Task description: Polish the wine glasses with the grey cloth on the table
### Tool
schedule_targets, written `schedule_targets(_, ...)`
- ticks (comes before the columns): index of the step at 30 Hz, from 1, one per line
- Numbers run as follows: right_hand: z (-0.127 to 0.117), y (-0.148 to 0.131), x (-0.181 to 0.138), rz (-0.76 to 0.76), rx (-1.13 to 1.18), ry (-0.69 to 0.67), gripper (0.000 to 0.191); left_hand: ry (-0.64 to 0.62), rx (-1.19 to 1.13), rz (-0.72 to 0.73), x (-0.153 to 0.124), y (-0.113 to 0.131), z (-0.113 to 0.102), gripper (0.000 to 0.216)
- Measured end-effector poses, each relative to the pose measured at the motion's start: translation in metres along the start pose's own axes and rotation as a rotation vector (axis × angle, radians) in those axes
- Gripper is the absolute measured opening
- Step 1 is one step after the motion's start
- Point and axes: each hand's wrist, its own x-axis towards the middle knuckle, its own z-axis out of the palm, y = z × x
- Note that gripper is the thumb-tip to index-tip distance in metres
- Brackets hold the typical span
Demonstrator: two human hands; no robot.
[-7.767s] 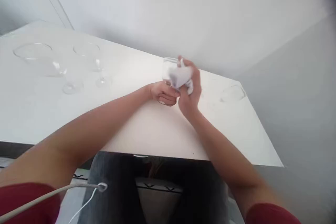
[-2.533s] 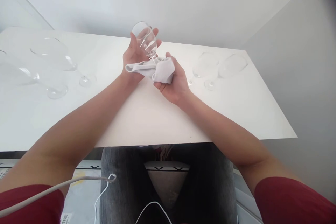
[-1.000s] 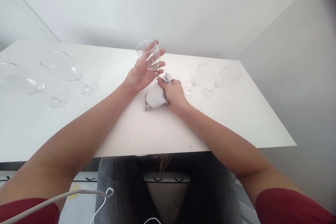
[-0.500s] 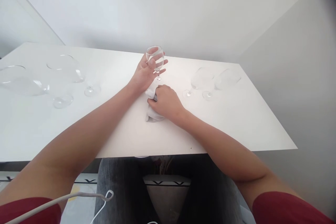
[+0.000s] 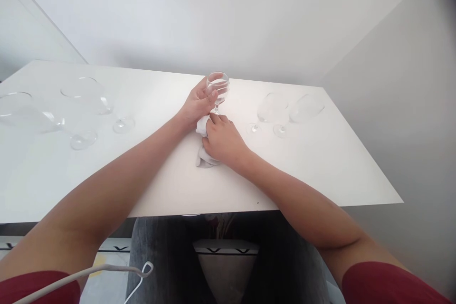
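Observation:
My left hand (image 5: 198,103) is wrapped round the bowl of a clear stemmed wine glass (image 5: 221,86), held upright over the middle of the table. Its fingers show through the glass from behind, with the thumb on the near side. Just below, my right hand (image 5: 225,137) grips a light grey cloth (image 5: 205,156) that bunches out at its left and hangs to the tabletop. The right fingers and the cloth are at the lower stem. The glass's foot is hidden behind them.
Two large clear wine glasses, a nearer one (image 5: 83,140) and a farther one (image 5: 123,125), are at the left of the white table (image 5: 171,194). Two smaller glasses (image 5: 272,107) (image 5: 307,108) are at the right. White walls border the table; a white cable (image 5: 107,268) hangs below left.
The glass has moved slightly right and down, and my left fingers have closed more around its bowl. My right hand with the cloth has come up against the stem's lower part.

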Motion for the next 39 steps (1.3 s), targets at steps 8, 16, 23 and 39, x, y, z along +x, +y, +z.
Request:
schedule_targets(8,-0.004,-0.002,0.0,0.12,-0.093,-0.054,0.044,-0.118,0.129,-0.005,0.006,-0.012,-0.01,0.082)
schedule_targets(16,-0.001,0.008,0.005,0.4,-0.125,-0.082,0.061,-0.014,0.172,-0.108,0.0,0.002,-0.001,0.061)
schedule_targets(23,0.002,0.016,0.008,0.449,-0.139,-0.045,0.066,0.009,0.122,-0.136,-0.002,0.006,0.006,0.045)
schedule_targets(39,0.004,0.024,0.023,0.612,0.02,-0.026,0.059,-0.012,0.077,-0.193,-0.002,0.004,0.004,0.036)
